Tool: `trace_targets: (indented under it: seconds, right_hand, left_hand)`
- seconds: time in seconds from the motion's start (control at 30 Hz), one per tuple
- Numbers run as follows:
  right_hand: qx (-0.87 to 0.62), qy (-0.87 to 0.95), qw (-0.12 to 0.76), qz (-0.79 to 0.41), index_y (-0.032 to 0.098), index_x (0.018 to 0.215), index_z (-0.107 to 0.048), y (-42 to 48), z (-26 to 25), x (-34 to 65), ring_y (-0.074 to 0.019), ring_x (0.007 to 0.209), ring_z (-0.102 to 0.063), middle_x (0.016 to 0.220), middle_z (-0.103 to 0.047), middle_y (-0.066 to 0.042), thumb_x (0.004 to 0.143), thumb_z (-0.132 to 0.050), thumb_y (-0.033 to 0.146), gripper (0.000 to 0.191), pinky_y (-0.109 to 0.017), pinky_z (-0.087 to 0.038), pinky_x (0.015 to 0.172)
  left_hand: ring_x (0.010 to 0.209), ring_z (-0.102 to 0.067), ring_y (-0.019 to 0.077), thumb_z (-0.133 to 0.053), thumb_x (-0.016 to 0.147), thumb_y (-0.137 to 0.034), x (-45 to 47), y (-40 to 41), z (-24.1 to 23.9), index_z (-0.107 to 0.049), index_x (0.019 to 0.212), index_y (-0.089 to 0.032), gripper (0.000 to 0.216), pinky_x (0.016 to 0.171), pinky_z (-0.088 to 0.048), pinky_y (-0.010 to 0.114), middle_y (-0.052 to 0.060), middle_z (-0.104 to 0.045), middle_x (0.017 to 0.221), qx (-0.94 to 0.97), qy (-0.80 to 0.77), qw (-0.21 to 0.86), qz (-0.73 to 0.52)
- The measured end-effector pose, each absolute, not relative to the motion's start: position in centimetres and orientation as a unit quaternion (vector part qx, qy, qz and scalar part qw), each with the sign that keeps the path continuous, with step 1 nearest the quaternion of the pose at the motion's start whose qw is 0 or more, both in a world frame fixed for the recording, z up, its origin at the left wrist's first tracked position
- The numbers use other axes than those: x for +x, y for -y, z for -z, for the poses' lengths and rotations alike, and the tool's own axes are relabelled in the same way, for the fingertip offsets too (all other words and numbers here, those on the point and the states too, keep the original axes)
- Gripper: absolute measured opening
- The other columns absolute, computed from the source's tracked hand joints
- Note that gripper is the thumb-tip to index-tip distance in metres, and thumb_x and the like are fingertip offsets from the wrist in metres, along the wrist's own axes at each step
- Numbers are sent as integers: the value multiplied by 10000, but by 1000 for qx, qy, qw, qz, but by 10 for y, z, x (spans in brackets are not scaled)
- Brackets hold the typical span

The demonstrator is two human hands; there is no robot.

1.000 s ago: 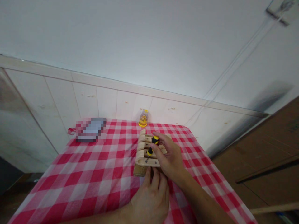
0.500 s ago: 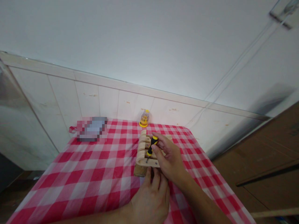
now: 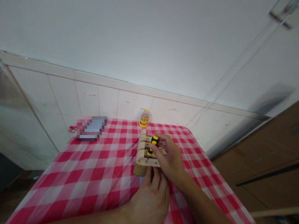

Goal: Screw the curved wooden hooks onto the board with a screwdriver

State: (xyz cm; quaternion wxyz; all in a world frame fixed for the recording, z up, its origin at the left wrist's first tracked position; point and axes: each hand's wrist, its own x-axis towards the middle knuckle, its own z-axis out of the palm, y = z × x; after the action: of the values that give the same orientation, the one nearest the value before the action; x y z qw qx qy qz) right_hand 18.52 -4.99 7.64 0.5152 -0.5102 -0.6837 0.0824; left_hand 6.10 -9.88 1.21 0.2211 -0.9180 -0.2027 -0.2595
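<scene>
A black-and-yellow screwdriver point(image 3: 154, 140) is closed in my right hand point(image 3: 171, 155), its handle pinched between thumb and fingers. Tilted slightly, its tip meets a screw near the left end of the closest slat of a pale wooden slatted piece point(image 3: 141, 154) with rounded ends. A second screw point(image 3: 156, 162) sits further right on that slat. My left hand point(image 3: 153, 193) is closed against the near side of the slatted piece, fingertips gripping its edge; the thumb is hidden. Beneath the near left corner lies a darker wooden block point(image 3: 139, 170).
A yellow-based, clear-topped bit case point(image 3: 144, 119) stands by the wall behind the wooden piece. At the back left of the red-and-white checked tablecloth point(image 3: 93, 174) lies a pixelated, phone-like object point(image 3: 93, 128). Brown cardboard point(image 3: 261, 155) is on the right.
The fingers of my right hand have shifted slightly on the screwdriver handle, showing more of its yellow band. My left hand and the wooden piece stay in place.
</scene>
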Motion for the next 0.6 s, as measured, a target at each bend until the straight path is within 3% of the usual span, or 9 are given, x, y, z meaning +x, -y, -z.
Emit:
trace_targets:
  seconds: [0.43, 0.6]
  right_hand:
    - [-512, 679, 520, -81, 263, 1130, -673, 54, -80, 182, -197, 812, -753, 936, -789, -6, 867, -774, 230, 284, -329, -590, 738]
    - [-510, 681, 518, -92, 265, 1109, -667, 55, -81, 180, -186, 778, -720, 914, -761, 4, 867, -770, 217, 267, -326, -574, 717]
  left_hand:
    - [1099, -686, 386, -504, 1021, -377, 60, 99, -13, -765, 1119, -106, 389, 1060, -329, 604, 169, -749, 1154, -911, 192, 240, 275]
    - [1118, -673, 391, -513, 1020, -390, 61, 99, -10, -757, 1152, -114, 391, 1032, -354, 615, 174, -738, 1196, -913, 196, 233, 271]
